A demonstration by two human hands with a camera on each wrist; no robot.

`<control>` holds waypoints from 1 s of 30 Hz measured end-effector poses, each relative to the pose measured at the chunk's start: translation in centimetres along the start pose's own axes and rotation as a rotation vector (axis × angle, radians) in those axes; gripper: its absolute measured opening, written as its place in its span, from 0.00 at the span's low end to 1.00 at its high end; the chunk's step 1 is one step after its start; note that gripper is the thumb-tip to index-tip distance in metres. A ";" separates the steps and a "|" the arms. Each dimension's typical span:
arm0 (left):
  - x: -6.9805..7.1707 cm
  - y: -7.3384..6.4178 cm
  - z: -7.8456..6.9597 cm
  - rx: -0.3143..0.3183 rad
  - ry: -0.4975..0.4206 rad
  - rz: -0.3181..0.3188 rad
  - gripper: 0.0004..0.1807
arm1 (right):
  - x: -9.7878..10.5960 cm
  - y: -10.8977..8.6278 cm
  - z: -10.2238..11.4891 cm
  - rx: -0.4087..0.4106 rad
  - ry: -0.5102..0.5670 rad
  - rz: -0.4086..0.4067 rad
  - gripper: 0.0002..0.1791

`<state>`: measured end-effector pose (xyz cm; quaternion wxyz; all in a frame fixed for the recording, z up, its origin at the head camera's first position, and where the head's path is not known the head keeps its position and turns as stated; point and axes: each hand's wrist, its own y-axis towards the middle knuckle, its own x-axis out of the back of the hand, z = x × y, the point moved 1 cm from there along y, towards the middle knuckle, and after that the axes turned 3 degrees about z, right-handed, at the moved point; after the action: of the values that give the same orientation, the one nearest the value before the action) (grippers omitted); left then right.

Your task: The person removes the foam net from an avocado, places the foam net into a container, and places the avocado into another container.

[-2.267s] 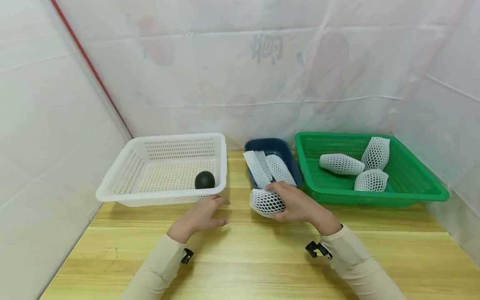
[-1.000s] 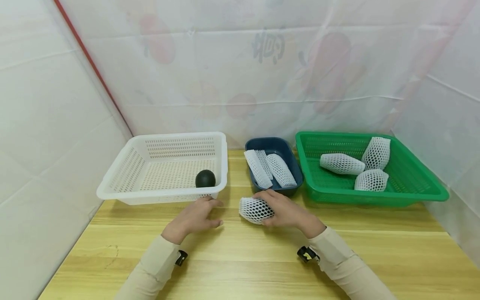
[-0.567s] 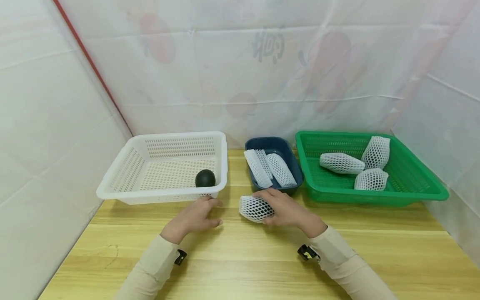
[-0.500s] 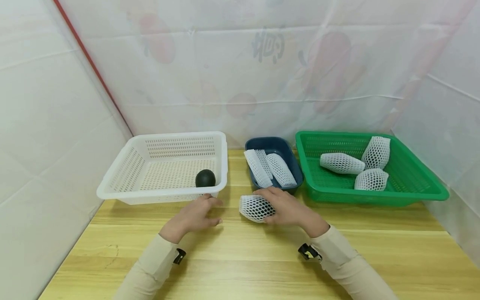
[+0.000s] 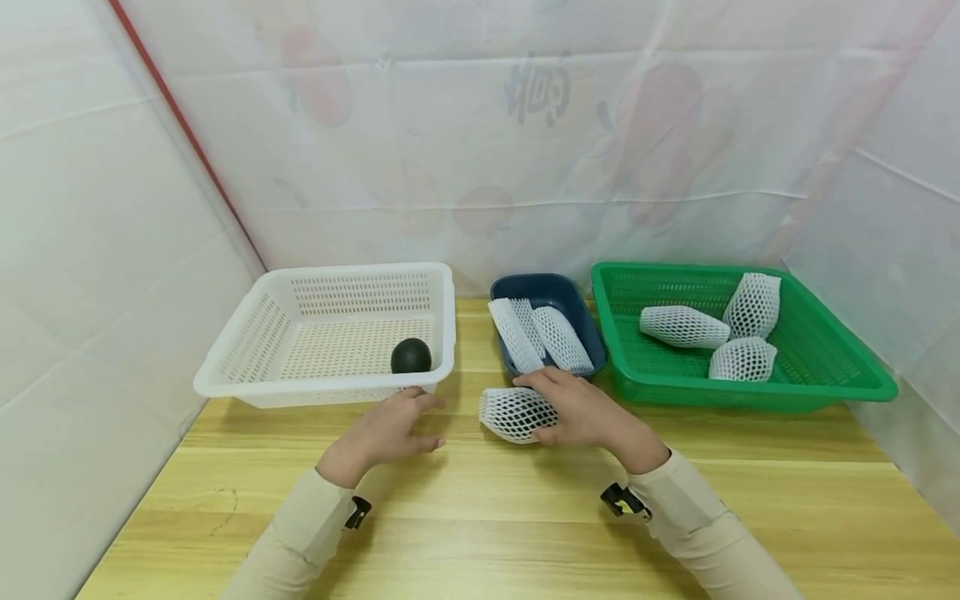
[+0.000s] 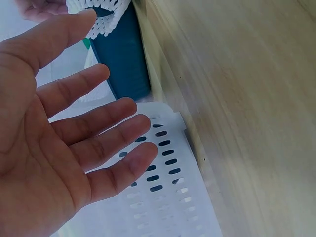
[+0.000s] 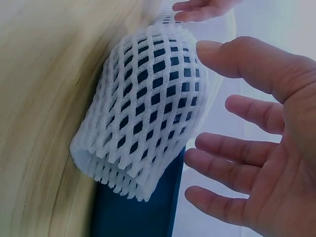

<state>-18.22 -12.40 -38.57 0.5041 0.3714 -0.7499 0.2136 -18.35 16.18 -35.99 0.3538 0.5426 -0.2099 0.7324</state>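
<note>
A dark round object in a white foam net sleeve [image 5: 516, 415] lies on the table in front of the blue bin. Its net has one open, frilled end, seen in the right wrist view. My right hand [image 5: 585, 417] is beside it, fingers spread and relaxed, the thumb tip [image 7: 210, 49] right at the net's edge. To the left, my left hand [image 5: 386, 437] hovers by the white basket's front corner with its fingers apart and nothing in them. Inside the white basket [image 5: 322, 387] sits a black ball [image 5: 411, 357].
Flattened foam nets [image 5: 561, 340] lie in the small dark blue bin [image 5: 551, 285]. At the right, a green basket [image 5: 750, 396] holds several netted pieces [image 5: 682, 327]. A white sheet [image 5: 480, 150] hangs behind the wooden table [image 5: 480, 533].
My right hand brought the netted object left and nearer, set it on the table, then loosened and drew slightly back to the right. My left hand shifted a little left.
</note>
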 end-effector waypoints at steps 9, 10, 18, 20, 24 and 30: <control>-1.0 1.0 -0.2 -0.071 -0.022 -0.041 0.25 | -0.3 -0.7 -0.7 0.031 -0.072 -0.053 0.35; -1.1 1.1 -0.3 -0.077 -0.025 -0.048 0.25 | -0.3 -0.8 -0.7 0.031 -0.077 -0.054 0.35; -1.9 2.2 -0.4 -0.105 -0.071 -0.072 0.19 | -0.8 -1.6 -1.7 0.002 -0.071 -0.035 0.33; -2.1 2.5 -0.4 -0.127 -0.073 -0.086 0.18 | -1.0 -1.8 -1.9 -0.001 -0.072 -0.032 0.33; -2.5 3.1 -0.6 -0.169 -0.077 -0.105 0.16 | -1.2 -2.1 -2.2 -0.009 -0.071 -0.023 0.32; -2.7 3.9 -1.2 -0.181 -0.124 -0.126 0.13 | -1.2 -2.5 -2.7 -0.026 -0.068 -0.014 0.33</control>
<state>-19.95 -8.16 -40.39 0.5008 0.3831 -0.7710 0.0896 -18.07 19.33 -38.18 0.3587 0.5640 -0.2276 0.7081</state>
